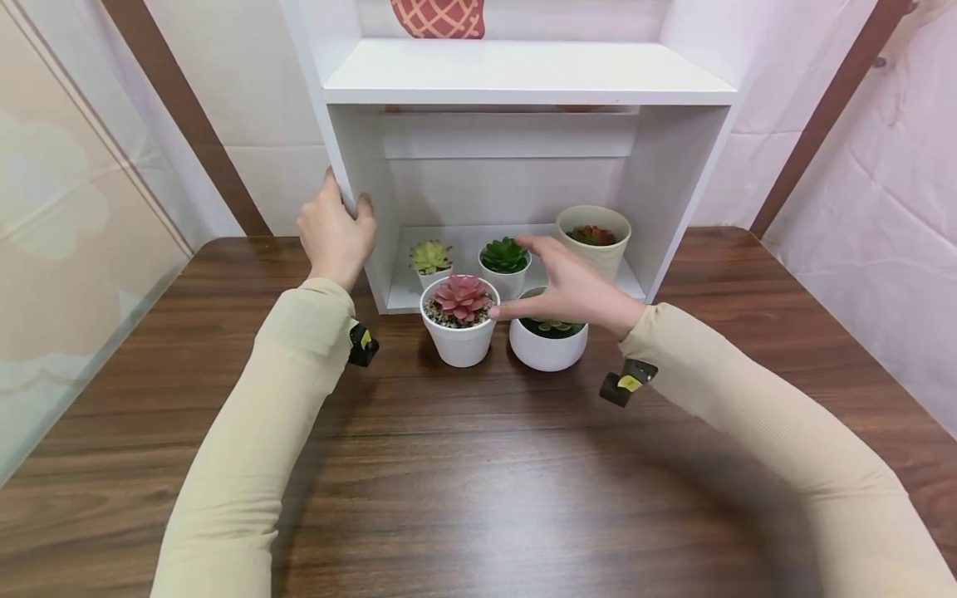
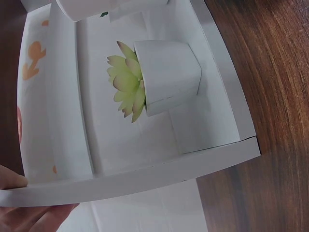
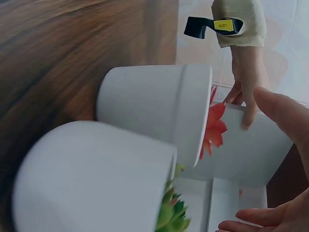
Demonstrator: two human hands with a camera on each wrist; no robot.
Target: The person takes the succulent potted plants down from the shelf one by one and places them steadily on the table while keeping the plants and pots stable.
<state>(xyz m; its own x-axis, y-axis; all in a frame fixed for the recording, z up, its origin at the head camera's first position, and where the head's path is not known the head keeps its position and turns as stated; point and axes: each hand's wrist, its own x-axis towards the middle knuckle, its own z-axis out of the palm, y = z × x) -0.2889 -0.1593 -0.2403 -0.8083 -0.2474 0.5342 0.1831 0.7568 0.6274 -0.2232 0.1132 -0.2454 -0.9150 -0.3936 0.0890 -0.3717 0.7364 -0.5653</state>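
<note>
My left hand [image 1: 338, 234] holds the left side panel of a white shelf unit [image 1: 345, 166], with its thumb on the inner face and its fingers outside. My right hand [image 1: 571, 286] is spread over the potted plants, thumb at the rim of a white pot with a pink succulent [image 1: 460, 299]. Its forefinger reaches beside a small potted green succulent [image 1: 504, 259]. Under the palm stands a low round white pot [image 1: 549, 349], its green plant partly covered by the hand. The right wrist view shows nothing between right thumb [image 3: 280, 113] and fingers.
Inside the lower compartment stand a small white pot with a yellow-green succulent [image 1: 431, 259] and, at the right, a cream pot [image 1: 609, 249] with a reddish plant. A red lattice-patterned shape [image 1: 441, 18] shows above the upper shelf board [image 1: 523, 71]. The unit rests on a brown wooden table [image 1: 419, 482].
</note>
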